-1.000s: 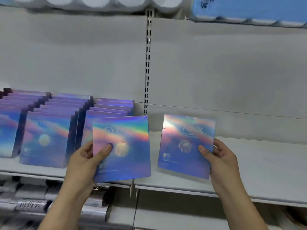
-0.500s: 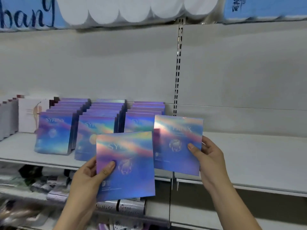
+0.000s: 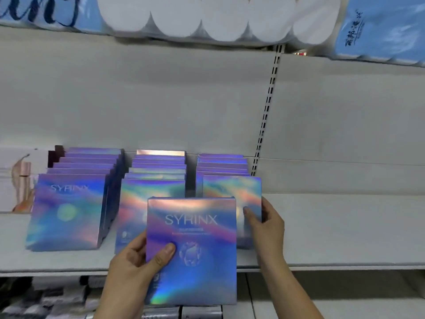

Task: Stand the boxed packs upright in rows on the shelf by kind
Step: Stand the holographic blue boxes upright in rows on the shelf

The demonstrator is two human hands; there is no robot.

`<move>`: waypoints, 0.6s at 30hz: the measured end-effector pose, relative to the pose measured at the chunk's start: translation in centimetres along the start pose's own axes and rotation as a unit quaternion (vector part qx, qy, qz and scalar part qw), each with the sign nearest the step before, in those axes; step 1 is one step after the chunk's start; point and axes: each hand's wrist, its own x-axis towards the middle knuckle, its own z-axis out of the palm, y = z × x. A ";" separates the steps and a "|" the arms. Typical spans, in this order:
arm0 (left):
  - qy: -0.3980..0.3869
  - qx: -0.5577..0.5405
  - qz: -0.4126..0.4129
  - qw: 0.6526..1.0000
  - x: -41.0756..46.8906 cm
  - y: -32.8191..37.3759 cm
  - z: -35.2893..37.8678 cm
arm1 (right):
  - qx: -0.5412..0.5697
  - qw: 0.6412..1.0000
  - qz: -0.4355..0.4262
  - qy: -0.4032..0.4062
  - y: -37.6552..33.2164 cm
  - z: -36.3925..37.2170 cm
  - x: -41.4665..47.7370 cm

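Risking toppling the row [image 3: 222, 164] at frame centre
Clamping left hand [image 3: 135, 268] on a SYRINX box [image 3: 193, 249], right hand [image 3: 266, 229] on that row's front box [image 3: 230, 189].

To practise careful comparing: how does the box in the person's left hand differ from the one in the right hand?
The left-hand box hangs in the air before the shelf; the right-hand box stands on it, fronting a row. The left-hand box shows its lettering; the right-hand box is partly hidden behind it. Both shimmer purple-blue, gripped by the left hand and right hand.
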 end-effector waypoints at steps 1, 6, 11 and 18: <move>-0.008 -0.002 0.000 1.000 0.1 -0.1 0.1 | -0.024 1.000 -0.011 0.013 0.1 0.1 -0.1; -0.030 -0.010 -0.007 0.999 0.0 -0.8 1.0 | -0.084 0.996 -0.005 0.044 0.6 0.0 0.0; -0.038 -0.004 -0.017 0.999 -0.1 -1.5 2.2 | -0.074 0.997 0.016 0.013 0.6 -0.6 0.1; -0.026 -0.002 -0.021 0.999 0.2 -2.1 3.9 | -0.036 0.999 0.008 0.027 -0.9 -3.4 -0.6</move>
